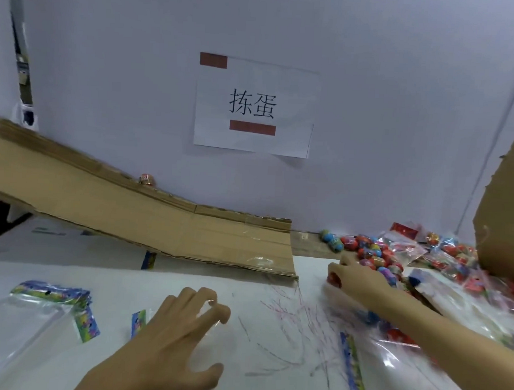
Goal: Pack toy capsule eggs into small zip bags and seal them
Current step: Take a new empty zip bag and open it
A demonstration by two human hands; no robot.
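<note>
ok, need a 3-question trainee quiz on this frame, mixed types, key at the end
1. True or false: the right hand grips a red egg at the edge of the egg pile.
2. What lies under the left hand?
A. a clear zip bag
B. scissors
C. a tape roll
3. Fill in: a lone egg sits near the top edge of the cardboard ____.

Key:
1. True; the fingers curl round it.
2. A; whether the fingers pinch it or just rest on it is unclear.
3. ramp
</note>
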